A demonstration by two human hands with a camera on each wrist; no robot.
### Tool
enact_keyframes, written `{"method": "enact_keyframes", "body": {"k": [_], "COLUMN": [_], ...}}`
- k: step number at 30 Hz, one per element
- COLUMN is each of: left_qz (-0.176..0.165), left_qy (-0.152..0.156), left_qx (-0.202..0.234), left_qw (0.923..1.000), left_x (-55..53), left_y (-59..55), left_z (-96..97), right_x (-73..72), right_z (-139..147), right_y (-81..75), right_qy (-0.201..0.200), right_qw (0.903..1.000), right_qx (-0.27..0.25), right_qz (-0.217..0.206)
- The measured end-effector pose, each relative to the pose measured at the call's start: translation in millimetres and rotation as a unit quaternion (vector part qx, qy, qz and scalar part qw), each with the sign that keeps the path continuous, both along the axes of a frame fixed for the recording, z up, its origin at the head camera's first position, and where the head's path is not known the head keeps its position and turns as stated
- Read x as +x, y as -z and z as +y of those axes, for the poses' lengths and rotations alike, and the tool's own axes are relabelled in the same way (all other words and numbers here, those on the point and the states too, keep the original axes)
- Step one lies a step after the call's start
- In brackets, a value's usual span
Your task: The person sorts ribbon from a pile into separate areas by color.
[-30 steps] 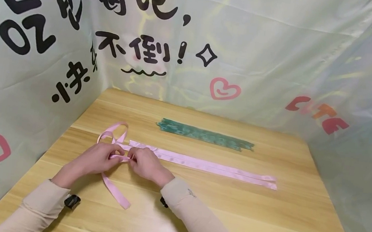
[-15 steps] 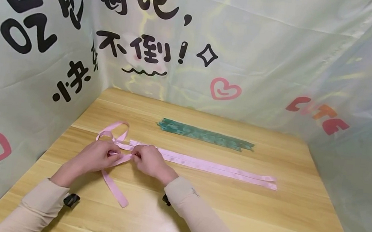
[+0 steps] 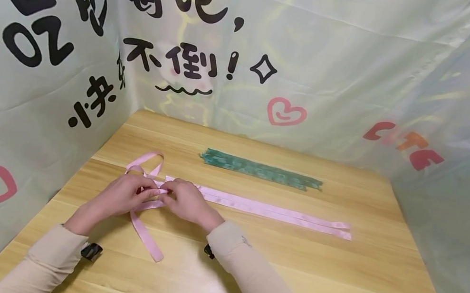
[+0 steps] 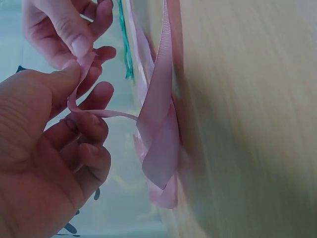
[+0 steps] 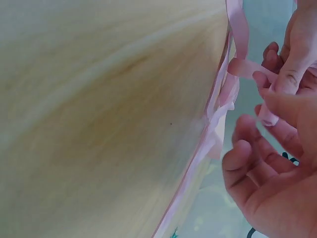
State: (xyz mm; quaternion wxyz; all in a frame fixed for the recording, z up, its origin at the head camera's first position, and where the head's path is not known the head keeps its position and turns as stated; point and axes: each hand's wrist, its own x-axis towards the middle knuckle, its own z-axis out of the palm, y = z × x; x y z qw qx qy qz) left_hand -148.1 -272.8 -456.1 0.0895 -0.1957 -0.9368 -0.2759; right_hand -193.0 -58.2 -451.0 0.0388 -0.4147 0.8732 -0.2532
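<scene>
A loose pink ribbon [image 3: 147, 240] loops and trails over the left part of the wooden table. My left hand [image 3: 123, 194] pinches it between thumb and fingers, and in the left wrist view a thin length of ribbon [image 4: 116, 114] runs from those fingers to the tabletop. Right beside it, my right hand [image 3: 184, 202] has thumb and fingertips on a short free end of ribbon [image 5: 267, 118]. Both hands nearly meet, held a little above the table. Two flat pink ribbons [image 3: 271, 211] lie side by side, partly behind my right hand.
Behind the pink ribbons lies a bundle of green strips [image 3: 260, 169] with frayed ends. Printed cloth walls [image 3: 333, 71] enclose the wooden table [image 3: 332, 281] at the back and both sides.
Half a second ago a length of ribbon was stretched between my hands. Now my right hand has come back close to my left, and their fingertips work together on the ribbon.
</scene>
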Motion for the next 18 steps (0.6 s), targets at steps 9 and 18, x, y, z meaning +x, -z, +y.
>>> {"method": "enact_keyframes", "body": {"k": [9, 18], "left_qz": [-0.004, 0.033], "left_qy": [-0.009, -0.013], "left_qx": [-0.003, 0.008], "left_qw": [0.9999, 0.9993], "left_x": [2.8, 2.4], "left_y": [-2.6, -0.9], "left_z": [1.4, 0.0], "right_x": [-1.9, -5.4], "right_z": [5, 11], "right_y": [1.6, 4.3], "right_qy": [0.038, 0.055], "right_qw": [0.9992, 0.9980], "right_qx": [-0.006, -0.016], "right_qz": [-0.009, -0.029]}}
